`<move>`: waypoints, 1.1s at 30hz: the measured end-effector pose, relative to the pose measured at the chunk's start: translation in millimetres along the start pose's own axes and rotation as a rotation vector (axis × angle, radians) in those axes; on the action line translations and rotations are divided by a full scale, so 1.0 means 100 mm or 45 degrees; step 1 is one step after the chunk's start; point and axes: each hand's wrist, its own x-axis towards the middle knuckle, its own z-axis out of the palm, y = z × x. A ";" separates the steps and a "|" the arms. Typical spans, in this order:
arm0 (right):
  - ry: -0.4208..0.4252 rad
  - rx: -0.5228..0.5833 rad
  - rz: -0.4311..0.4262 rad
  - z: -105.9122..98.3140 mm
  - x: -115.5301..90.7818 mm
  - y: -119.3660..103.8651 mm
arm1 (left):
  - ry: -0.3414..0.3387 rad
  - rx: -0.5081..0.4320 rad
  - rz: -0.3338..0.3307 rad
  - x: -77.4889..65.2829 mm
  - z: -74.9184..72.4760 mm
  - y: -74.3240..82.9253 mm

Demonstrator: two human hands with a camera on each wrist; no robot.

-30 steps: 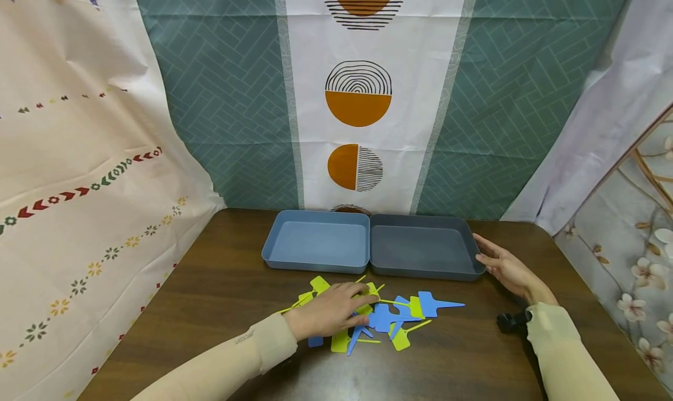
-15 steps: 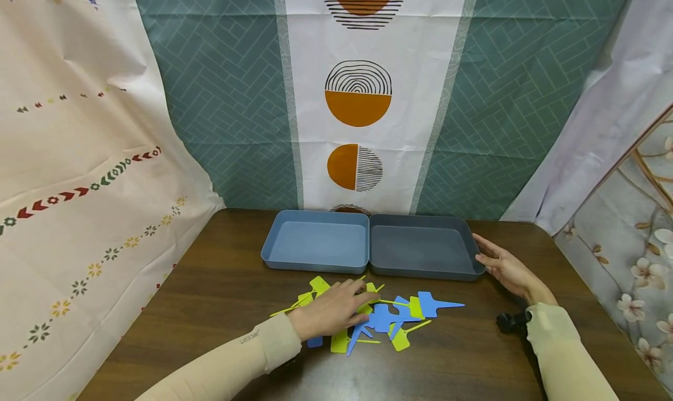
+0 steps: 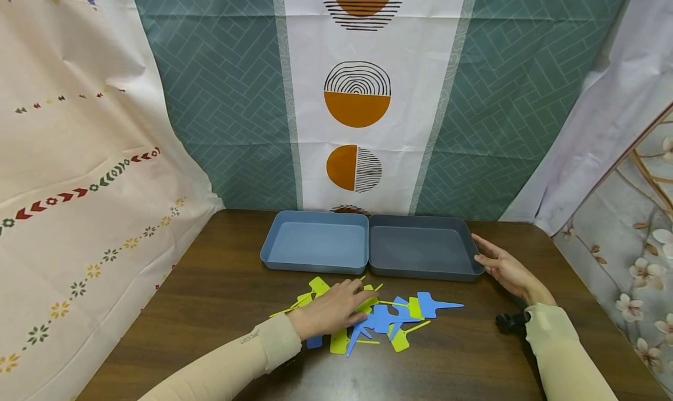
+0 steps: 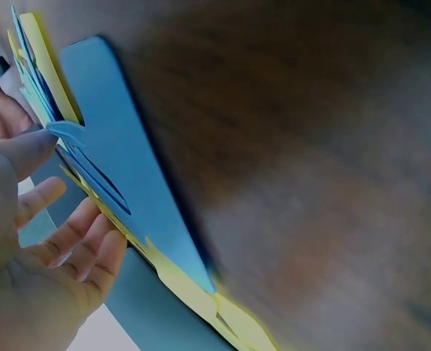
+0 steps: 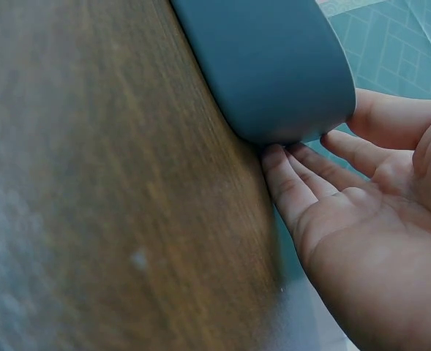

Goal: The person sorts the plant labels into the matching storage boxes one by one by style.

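- Yellow-green plant labels (image 3: 415, 308) and blue plant labels (image 3: 382, 318) in one overlapping pile, roughly midway between the left and right edges of the table (image 3: 221, 307), on the person's side of the trays.
- Left hand (image 3: 331, 309) the nearer one, right over the left part of the pile; thumb and fingers parted, tips touching labels, none plainly pinched.
- Right hand (image 3: 510, 271) well apart from the pile, toward the table's far right corner; thumb and fingers parted, tips against the right end of the dark grey tray (image 3: 423, 246).
- Spikes in mixed directions; on the rightmost blue label (image 3: 426, 304), long axis roughly parallel to the table's far edge, point toward the right edge.
- Light blue tray (image 3: 317, 240) beyond the left hand, touching the dark grey tray, both along the far edge.
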 end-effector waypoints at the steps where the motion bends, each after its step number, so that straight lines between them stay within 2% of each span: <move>1: -0.002 0.001 -0.004 0.00 0.00 0.00 | 0.005 -0.009 0.001 0.00 0.00 0.00; 9: -0.006 0.003 -0.010 0.00 -0.01 0.00 | 0.060 -0.084 0.003 0.01 0.00 0.00; 18: -0.009 -0.008 -0.024 0.01 -0.01 0.00 | 0.113 -0.031 -0.005 0.02 0.01 0.00; 26: 0.000 -0.013 -0.027 -0.01 0.00 0.01 | 0.114 -0.283 -0.028 0.03 0.00 -0.01; 33: -0.001 -0.002 -0.025 -0.01 0.00 0.01 | 0.125 -0.484 -0.145 0.04 -0.08 0.00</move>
